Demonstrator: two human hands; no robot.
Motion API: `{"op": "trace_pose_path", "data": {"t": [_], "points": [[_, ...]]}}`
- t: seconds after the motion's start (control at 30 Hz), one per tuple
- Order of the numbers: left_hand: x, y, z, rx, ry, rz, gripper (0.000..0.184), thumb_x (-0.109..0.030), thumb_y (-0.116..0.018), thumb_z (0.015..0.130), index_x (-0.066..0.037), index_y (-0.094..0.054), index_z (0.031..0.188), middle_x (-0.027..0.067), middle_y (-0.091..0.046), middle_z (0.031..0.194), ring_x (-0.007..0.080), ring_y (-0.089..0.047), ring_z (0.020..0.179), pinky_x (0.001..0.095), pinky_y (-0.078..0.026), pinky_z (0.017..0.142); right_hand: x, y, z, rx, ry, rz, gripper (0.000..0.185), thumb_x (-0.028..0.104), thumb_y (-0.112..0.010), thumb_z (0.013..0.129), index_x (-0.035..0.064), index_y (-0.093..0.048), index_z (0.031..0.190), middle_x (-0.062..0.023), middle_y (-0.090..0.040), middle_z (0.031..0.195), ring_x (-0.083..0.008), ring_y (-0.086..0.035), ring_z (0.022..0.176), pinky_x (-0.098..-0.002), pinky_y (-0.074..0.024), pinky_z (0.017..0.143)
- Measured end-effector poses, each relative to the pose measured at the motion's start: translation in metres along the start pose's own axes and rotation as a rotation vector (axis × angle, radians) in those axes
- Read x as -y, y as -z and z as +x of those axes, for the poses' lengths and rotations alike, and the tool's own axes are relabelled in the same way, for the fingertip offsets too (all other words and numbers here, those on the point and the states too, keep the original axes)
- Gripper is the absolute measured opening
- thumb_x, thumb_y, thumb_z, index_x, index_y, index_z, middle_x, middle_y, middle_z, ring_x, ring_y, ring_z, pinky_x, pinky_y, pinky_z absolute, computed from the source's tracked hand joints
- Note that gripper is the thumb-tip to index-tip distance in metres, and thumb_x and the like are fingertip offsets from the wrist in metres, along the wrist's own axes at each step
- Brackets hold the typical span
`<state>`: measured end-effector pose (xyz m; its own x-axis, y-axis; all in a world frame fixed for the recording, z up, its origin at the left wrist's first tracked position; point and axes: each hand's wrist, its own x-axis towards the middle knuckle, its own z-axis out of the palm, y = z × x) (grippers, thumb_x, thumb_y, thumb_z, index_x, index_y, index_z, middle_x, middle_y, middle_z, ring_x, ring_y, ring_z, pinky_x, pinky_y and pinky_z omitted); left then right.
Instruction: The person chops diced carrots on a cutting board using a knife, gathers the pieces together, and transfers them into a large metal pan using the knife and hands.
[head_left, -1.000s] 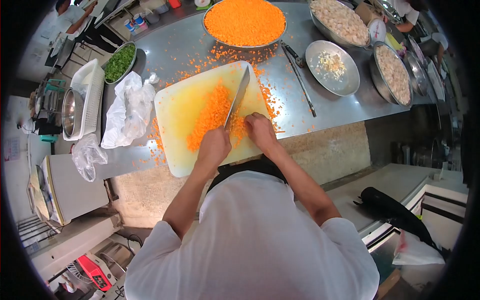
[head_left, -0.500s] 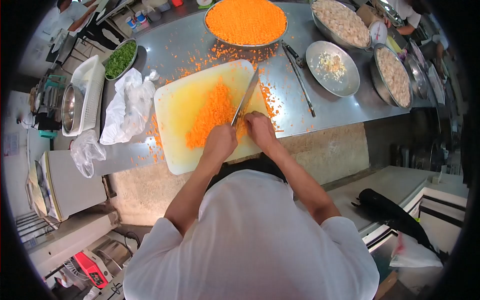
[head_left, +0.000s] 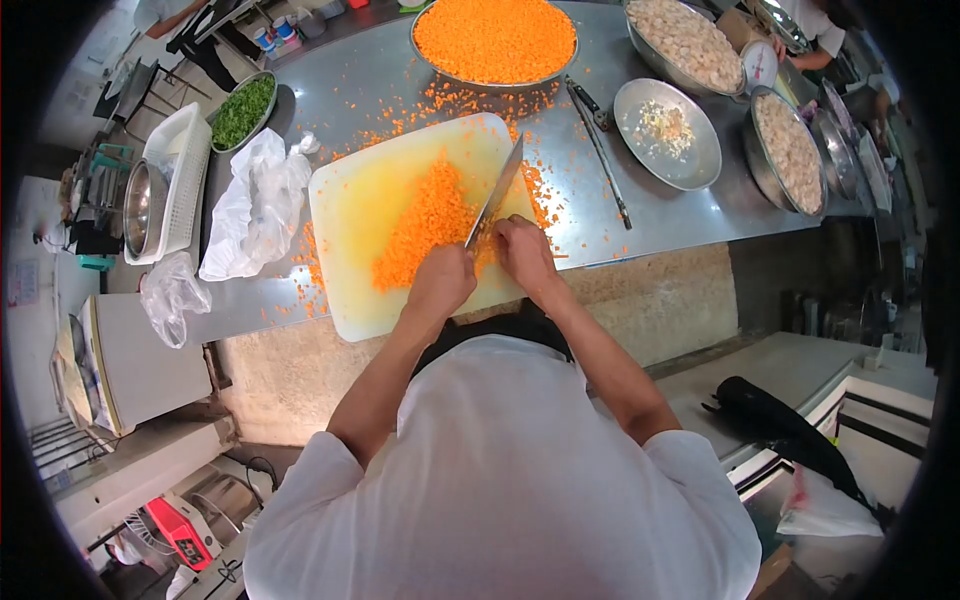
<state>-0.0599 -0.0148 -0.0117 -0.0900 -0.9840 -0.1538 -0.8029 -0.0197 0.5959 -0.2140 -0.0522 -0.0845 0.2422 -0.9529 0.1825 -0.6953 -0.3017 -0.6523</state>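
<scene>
My left hand (head_left: 444, 280) is closed round the handle of a kitchen knife (head_left: 497, 190). The blade points away and to the right, over the right part of a white cutting board (head_left: 345, 312) stained yellow. My right hand (head_left: 525, 255) sits just right of the blade near the board's right edge, its fingers curled down; what they press on is hidden. Left of the knife lies a heap of finely diced carrot (head_left: 425, 235), and a few orange bits show between the blade and my right hand.
Beyond the board stands a bowl of diced carrot (head_left: 494, 40). Chopped greens (head_left: 243, 112), a plastic bag (head_left: 258, 205) and a white basket (head_left: 185, 185) are left. A sharpening steel (head_left: 600, 155), a bowl with minced bits (head_left: 685, 170) and bowls of pale chunks (head_left: 785, 145) are right.
My right hand has shifted slightly forward and to the right. The knife has moved a little to the right at its tip. The carrot heap looks the same.
</scene>
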Motion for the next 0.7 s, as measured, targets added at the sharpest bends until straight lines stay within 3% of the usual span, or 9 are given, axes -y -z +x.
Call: {"op": "trace_pose_path", "data": {"t": [0.67,0.7], "points": [[0.004,-0.019,-0.007,0.015,-0.034,-0.009,0.025,-0.015,-0.053,0.088,0.006,-0.061,0.076,0.0284,-0.060,0.068,0.0460,-0.061,0.067,0.0522,-0.048,0.063,0.003,0.041,-0.038,-0.054,-0.176,0.115,0.012,-0.006,-0.062,0.072,0.0010,-0.065,0.082,-0.0185,-0.062,0.078,-0.0351,-0.062,0.073,-0.0418,-0.0496,0.067],[0.002,-0.021,-0.009,0.009,-0.030,-0.008,0.024,-0.015,-0.053,0.088,0.005,-0.061,0.076,0.0286,-0.060,0.068,0.0460,-0.061,0.068,0.0524,-0.048,0.064,0.003,0.042,-0.038,-0.090,-0.162,0.118,0.010,-0.005,-0.064,0.073,-0.0001,-0.065,0.082,-0.0170,-0.063,0.077,-0.0308,-0.063,0.069,-0.0381,-0.0503,0.063]]}}
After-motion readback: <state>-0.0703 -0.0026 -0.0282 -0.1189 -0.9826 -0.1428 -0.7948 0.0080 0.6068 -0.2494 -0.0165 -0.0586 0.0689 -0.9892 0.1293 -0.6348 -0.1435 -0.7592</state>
